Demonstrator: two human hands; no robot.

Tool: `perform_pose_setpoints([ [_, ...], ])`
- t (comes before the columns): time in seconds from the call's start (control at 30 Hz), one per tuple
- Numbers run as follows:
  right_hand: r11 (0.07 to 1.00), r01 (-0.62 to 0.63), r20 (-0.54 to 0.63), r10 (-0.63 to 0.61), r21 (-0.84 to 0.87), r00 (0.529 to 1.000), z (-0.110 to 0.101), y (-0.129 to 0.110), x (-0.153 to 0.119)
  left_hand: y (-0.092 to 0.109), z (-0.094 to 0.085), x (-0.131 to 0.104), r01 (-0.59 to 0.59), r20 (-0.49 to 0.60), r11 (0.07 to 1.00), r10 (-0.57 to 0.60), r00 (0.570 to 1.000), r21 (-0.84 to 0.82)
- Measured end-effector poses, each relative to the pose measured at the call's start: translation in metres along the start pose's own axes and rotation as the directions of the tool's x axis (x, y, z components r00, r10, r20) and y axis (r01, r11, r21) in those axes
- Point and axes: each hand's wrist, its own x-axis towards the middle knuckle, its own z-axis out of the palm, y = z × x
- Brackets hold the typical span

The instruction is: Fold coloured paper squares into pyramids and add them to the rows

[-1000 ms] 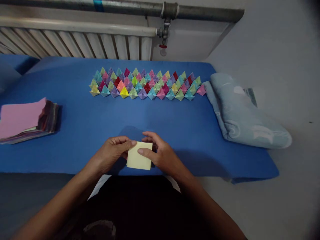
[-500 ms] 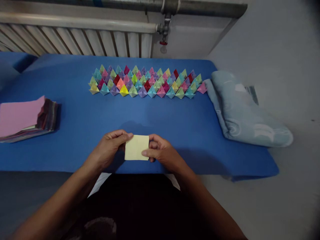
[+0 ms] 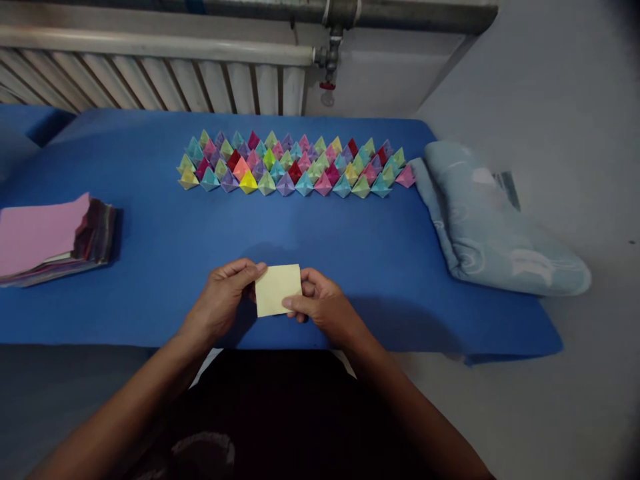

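A pale yellow square of paper (image 3: 275, 289) is held up between both hands, above the front part of the blue table (image 3: 345, 233). My left hand (image 3: 224, 293) pinches its upper left corner, thumb on top, with the other fingers partly hidden behind. My right hand (image 3: 320, 300) grips the right side, its thumb lying across the lower right of the sheet and its fingers curled underneath. Farther back, several rows of small folded paper boats (image 3: 285, 185) in many colours stand close together.
At the left lies a thick stack of coloured paper (image 3: 40, 230), pink on top. A folded light blue blanket (image 3: 480, 220) rests at the table's right end. Behind the table are a white radiator (image 3: 195, 83) and a pipe valve with a red handle (image 3: 327, 85).
The yellow paper has tilted slightly, its right side rising, and has shifted a little right. Both hands keep their hold on it.
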Motion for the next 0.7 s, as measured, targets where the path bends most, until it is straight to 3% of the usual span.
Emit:
perform_pose_setpoints([
  [0.37,1.0,0.0,-0.038,0.0,0.021,0.999,-0.003,0.004,0.001,0.005,-0.004,-0.002,0.017,0.151,1.0,-0.019,0.988,0.018],
  [0.57,0.998,0.023,-0.029,-0.025,-0.055,0.999,-0.005,0.001,-0.001,0.005,-0.002,0.002,0.002,0.052,0.999,-0.005,0.999,0.041],
  [0.7,0.992,0.076,-0.096,-0.085,-0.097,0.992,-0.007,0.002,-0.002,0.003,-0.003,0.011,0.033,0.052,0.998,-0.036,0.998,0.044],
])
